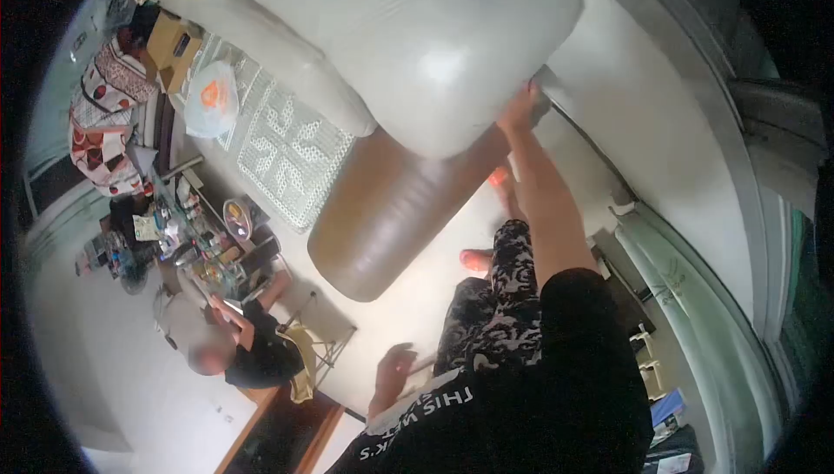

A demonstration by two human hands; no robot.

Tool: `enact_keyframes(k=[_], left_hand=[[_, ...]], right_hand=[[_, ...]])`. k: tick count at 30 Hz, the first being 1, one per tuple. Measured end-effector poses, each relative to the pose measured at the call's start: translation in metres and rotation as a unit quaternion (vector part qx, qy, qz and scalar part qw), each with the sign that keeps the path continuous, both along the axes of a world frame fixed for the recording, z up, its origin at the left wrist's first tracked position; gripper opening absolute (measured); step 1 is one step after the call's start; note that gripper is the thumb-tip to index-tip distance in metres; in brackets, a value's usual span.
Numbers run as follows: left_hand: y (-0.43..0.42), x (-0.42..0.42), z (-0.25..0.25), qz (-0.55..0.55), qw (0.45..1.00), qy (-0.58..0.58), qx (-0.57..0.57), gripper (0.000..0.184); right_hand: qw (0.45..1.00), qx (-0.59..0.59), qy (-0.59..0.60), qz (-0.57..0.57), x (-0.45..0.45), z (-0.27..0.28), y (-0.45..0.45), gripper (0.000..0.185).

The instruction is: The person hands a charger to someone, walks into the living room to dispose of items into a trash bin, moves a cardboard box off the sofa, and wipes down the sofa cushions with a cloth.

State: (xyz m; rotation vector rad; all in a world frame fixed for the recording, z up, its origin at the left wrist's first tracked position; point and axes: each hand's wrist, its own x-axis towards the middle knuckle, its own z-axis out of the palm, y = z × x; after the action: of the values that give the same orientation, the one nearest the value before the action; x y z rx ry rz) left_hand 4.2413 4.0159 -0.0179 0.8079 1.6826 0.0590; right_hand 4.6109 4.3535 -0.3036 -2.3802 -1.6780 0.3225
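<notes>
A large sofa (452, 66) with pale grey upholstery and a brown side panel (391, 209) fills the top and middle of the view. My right hand (519, 109) reaches along it and grips its edge at the far right corner, close to the wall. Some of those fingers are hidden behind the edge. Low beside my body hangs my left hand (396, 368), fingers loosely bent and apart, with nothing visible in it. Below the sofa panel my feet show in orange slippers (475, 259).
A patterned mat (282, 148) covers the sofa seat, bearing a white plastic bag (211, 100) and a cardboard box (170, 44). At left, a person (269, 348) sits on a folding chair by a cluttered table (204, 244). A pale green curtain (686, 300) hangs at right.
</notes>
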Motion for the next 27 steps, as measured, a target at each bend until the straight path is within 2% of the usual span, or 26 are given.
enact_keyframes(k=[1,3,5,6,8,9,11,13,15,16,17,19,20,21,23,25,27], left_hand=[[0.021,0.012,0.014,-0.082,0.995,0.058,0.02,0.022],[0.013,0.001,0.01,-0.018,0.998,0.065,0.016,0.022],[-0.014,-0.018,0.0,-0.018,0.997,0.078,0.011,0.022],[-0.027,-0.022,-0.002,0.004,0.998,0.069,0.002,0.022],[-0.055,-0.026,-0.005,0.022,0.997,0.067,-0.016,0.021],[-0.072,-0.029,-0.007,0.037,0.997,0.065,-0.018,0.021],[-0.112,-0.038,-0.014,0.023,0.999,0.037,-0.033,0.022],[-0.165,-0.049,-0.031,0.032,0.998,0.051,-0.025,0.024],[-0.202,-0.047,-0.041,0.118,0.992,0.023,-0.025,0.024],[-0.21,-0.043,-0.039,0.11,0.993,0.031,0.013,0.023],[-0.225,-0.042,-0.041,0.126,0.992,0.03,0.013,0.023],[-0.252,-0.04,-0.048,0.141,0.987,0.066,-0.026,0.023],[-0.255,-0.037,-0.045,0.156,0.985,0.063,-0.026,0.023],[-0.25,-0.034,-0.037,0.194,0.979,0.047,-0.045,0.024],[-0.262,-0.031,-0.036,0.251,0.966,0.033,-0.058,0.024],[-0.289,-0.028,-0.039,0.325,0.945,-0.01,-0.018,0.026],[-0.313,-0.023,-0.043,0.364,0.931,-0.015,-0.008,0.026]], right_hand=[[0.999,-0.046,0.008,-0.002,0.009,0.009,0.001,0.056],[0.996,-0.092,0.005,-0.002,0.023,0.0,-0.007,0.056],[0.984,0.009,0.108,-0.141,0.02,-0.025,-0.023,0.061],[0.986,0.005,0.104,-0.127,0.011,-0.031,-0.029,0.061],[0.934,0.252,0.113,-0.227,-0.011,-0.033,-0.042,0.063],[0.938,0.25,0.115,-0.212,-0.025,-0.034,-0.05,0.063],[0.869,0.211,0.293,-0.338,-0.056,-0.04,-0.071,0.066],[0.825,0.233,0.395,-0.33,-0.097,-0.044,-0.102,0.067],[0.818,0.204,0.42,-0.337,-0.139,-0.048,-0.125,0.065],[0.804,0.178,0.438,-0.36,-0.159,-0.051,-0.136,0.064],[0.81,0.172,0.439,-0.347,-0.181,-0.052,-0.146,0.064],[0.851,0.146,0.354,-0.361,-0.22,-0.062,-0.167,0.067],[0.82,0.281,0.389,-0.312,-0.233,-0.132,-0.187,0.073],[0.824,0.277,0.394,-0.298,-0.25,-0.106,-0.19,0.073],[0.859,0.023,0.329,-0.392,-0.3,-0.019,-0.2,0.077],[0.882,-0.012,0.297,-0.366,-0.342,-0.054,-0.236,0.076],[0.867,0.097,0.329,-0.362,-0.39,-0.089,-0.277,0.072]])
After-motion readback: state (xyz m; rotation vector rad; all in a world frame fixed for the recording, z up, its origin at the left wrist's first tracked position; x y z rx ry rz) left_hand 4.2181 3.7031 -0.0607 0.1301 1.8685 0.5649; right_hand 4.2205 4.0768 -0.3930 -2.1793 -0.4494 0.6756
